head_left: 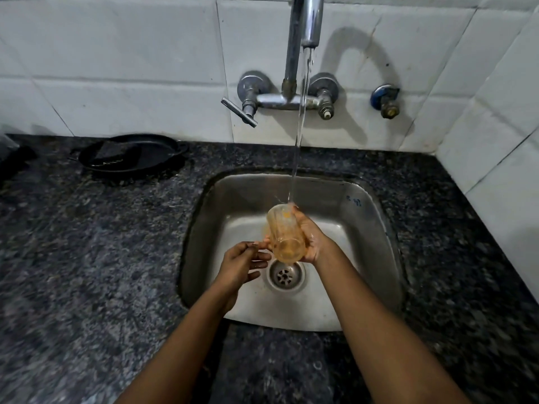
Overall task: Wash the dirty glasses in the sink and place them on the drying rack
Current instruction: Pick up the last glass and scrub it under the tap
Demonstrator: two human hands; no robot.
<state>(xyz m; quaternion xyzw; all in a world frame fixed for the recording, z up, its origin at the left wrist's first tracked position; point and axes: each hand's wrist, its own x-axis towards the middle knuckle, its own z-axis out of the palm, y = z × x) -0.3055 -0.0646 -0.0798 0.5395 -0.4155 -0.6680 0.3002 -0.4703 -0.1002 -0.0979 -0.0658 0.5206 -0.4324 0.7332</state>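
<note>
A clear glass [284, 231] smeared with orange residue lies tilted over the steel sink [364, 205], its open mouth toward me. My right hand [313, 237] grips it from the right side, fingers curled round its wall. Water [300, 126] runs from the tap [310, 21] and strikes the far end of the glass and my fingertips. My left hand [242, 263] sits just left of the glass above the drain [284, 276], fingers relaxed, its fingertips touching the glass near the rim.
Dark speckled granite counter [87, 258] surrounds the sink. A black pan [131, 154] lies at the back left against the white tiled wall. A lever handle [239, 112] juts out left of the tap; a blue-capped valve [386, 102] sits to its right.
</note>
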